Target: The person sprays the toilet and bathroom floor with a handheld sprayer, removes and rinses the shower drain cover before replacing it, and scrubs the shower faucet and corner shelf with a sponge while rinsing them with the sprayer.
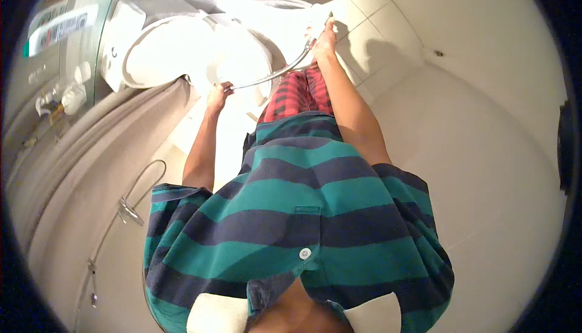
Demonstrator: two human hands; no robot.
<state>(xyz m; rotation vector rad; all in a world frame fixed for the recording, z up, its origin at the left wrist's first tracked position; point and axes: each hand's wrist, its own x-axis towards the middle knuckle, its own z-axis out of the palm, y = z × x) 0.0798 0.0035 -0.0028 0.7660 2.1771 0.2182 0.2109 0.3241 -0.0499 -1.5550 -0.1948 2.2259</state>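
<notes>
A flexible metal hose (270, 78) curves between my two hands in front of the toilet (264, 60). My left hand (219, 97) is closed around its lower left end. Higher and further right, my right hand (325, 40) grips the hose near its other end, close to the tiled wall. Something pale with a small dark green tip shows at the right fingertips, too bright to make out. The toilet's raised lid (167, 54) stands left of the bowl, and strong glare washes out much of the bowl.
A shower mixer (130, 211) with a hose is on the wall at left. Beside it hangs a pale curtain (115, 145). A glass shelf (104, 36) is at upper left, near a labelled package (63, 30). White tiles (379, 23) line the upper right.
</notes>
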